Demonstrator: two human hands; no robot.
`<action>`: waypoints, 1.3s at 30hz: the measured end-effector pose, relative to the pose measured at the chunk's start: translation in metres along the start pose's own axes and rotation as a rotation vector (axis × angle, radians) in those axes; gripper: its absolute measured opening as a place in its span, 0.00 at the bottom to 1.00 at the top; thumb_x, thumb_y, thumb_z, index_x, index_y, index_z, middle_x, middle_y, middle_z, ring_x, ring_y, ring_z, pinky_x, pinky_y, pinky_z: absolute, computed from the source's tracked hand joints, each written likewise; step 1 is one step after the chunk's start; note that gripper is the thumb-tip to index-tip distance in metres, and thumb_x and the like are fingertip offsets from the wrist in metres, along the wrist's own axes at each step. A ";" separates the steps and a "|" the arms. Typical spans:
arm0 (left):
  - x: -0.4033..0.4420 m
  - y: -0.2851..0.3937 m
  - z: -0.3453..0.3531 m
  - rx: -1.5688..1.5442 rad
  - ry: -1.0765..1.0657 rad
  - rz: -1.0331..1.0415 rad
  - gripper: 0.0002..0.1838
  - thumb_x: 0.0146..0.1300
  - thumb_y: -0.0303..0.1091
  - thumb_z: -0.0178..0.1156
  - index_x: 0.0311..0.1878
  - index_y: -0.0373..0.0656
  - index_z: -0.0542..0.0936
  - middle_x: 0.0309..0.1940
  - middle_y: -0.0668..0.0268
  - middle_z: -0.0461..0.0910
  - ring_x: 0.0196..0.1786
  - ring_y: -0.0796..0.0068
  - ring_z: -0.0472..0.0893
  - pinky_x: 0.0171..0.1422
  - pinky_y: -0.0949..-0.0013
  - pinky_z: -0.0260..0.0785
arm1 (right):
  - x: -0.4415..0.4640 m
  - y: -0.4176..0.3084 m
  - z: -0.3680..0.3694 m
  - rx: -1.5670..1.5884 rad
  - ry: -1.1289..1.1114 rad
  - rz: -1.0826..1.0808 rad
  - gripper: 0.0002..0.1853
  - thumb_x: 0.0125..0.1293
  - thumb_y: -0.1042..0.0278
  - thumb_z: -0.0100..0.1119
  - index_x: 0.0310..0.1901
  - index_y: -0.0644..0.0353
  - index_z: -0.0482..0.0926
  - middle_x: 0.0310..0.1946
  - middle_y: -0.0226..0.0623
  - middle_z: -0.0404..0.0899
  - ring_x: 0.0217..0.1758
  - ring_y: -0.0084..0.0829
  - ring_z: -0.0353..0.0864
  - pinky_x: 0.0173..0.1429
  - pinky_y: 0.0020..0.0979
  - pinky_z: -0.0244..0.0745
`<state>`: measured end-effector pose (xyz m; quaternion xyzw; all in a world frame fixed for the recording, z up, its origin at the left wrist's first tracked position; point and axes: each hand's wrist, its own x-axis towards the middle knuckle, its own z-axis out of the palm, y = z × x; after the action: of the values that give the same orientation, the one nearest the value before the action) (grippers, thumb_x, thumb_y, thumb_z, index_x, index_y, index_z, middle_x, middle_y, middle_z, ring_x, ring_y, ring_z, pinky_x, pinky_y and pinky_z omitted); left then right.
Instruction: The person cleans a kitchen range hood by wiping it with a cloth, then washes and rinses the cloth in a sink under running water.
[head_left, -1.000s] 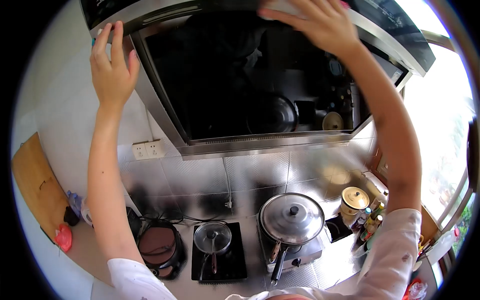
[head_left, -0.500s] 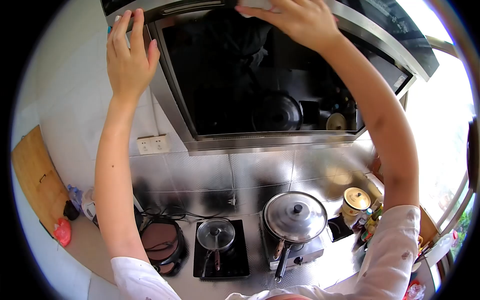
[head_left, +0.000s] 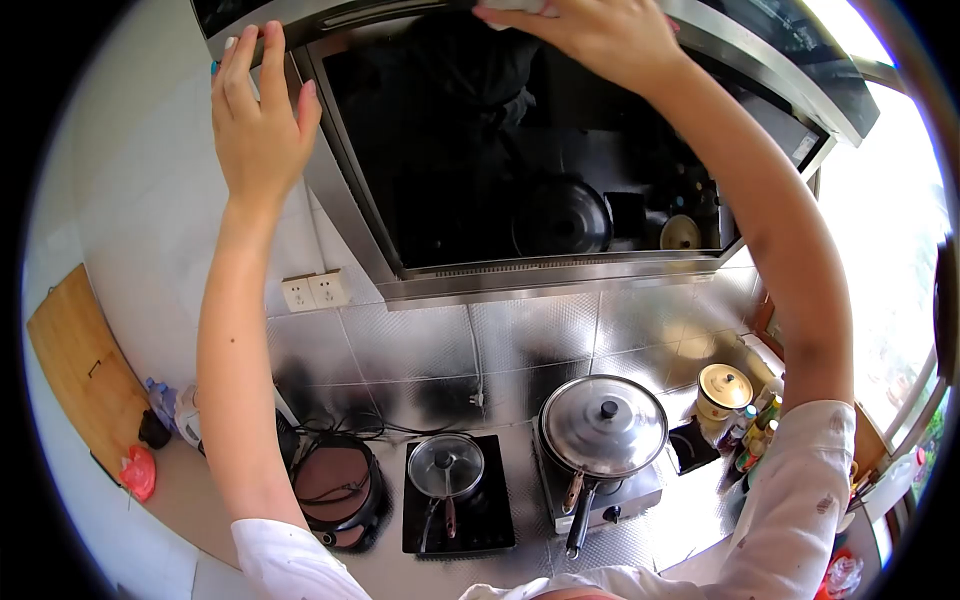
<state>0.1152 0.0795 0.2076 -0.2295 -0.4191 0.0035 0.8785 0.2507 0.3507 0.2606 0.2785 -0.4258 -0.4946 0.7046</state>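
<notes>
A range hood with a dark glossy front panel (head_left: pixel 440 150) and a metal frame fills the upper middle of the view. My left hand (head_left: pixel 262 120) lies against the hood's left edge, fingers stretched upward and thumb apart, with nothing in it. At the top of the panel, my right hand (head_left: pixel 605 40) is closed on a white cloth (head_left: pixel 520 8), pressed to the hood near its upper rim. Most of the cloth is hidden under the fingers and cut off by the frame's top edge. The panel mirrors the cookware below.
Below stand a lidded frying pan (head_left: pixel 604 425) on a gas stove (head_left: pixel 630 500), a small glass-lidded pot (head_left: pixel 445 465) on a black cooktop (head_left: pixel 480 530), and a round electric griddle (head_left: pixel 335 485). A yellow lidded pot (head_left: pixel 724 390) and several bottles (head_left: pixel 755 445) are at the right.
The camera view has shifted slightly, so the counter things appear a little farther right. Both hands stay at about the same places on the hood, the right one still with the cloth.
</notes>
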 end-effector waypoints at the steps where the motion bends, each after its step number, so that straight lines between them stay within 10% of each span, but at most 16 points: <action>1: 0.000 0.000 0.000 0.000 -0.002 0.000 0.32 0.52 0.32 0.60 0.62 0.44 0.62 0.59 0.61 0.59 0.60 0.59 0.62 0.61 0.61 0.59 | -0.007 0.003 -0.002 -0.008 -0.021 0.019 0.14 0.47 0.60 0.62 0.39 0.47 0.81 0.57 0.35 0.67 0.61 0.39 0.64 0.61 0.45 0.61; 39: 0.003 0.000 -0.008 0.040 -0.044 0.039 0.30 0.57 0.38 0.57 0.63 0.47 0.62 0.58 0.62 0.60 0.61 0.61 0.62 0.64 0.54 0.55 | -0.064 0.029 -0.025 -0.065 -0.104 0.107 0.12 0.46 0.57 0.62 0.34 0.46 0.83 0.59 0.36 0.65 0.63 0.40 0.62 0.61 0.46 0.60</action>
<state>0.1228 0.0768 0.2057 -0.2201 -0.4336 0.0341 0.8731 0.2763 0.4197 0.2514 0.2064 -0.4598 -0.4835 0.7157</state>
